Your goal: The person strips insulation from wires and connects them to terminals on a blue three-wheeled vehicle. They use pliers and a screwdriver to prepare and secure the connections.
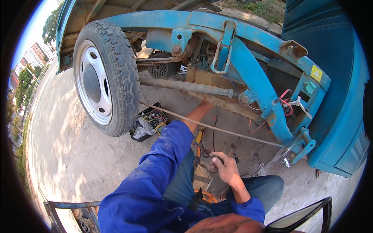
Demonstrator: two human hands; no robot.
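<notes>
My left forearm reaches up and under the blue vehicle frame. The hand at its end is hidden behind a rusty beam. Over my bent knee, my right hand is closed, thumb against fingers, on a thin black cable. The cable loops beside the fingers and runs up toward the beam. Just left of it on the ground lies a yellow and black tool, its exact kind unclear.
A wheel stands at left. Behind my left arm, a black box holds tangled wires and parts. A thin rod crosses low in front of the frame. Red wires hang at right, near the blue cab. A mirror is close at lower right.
</notes>
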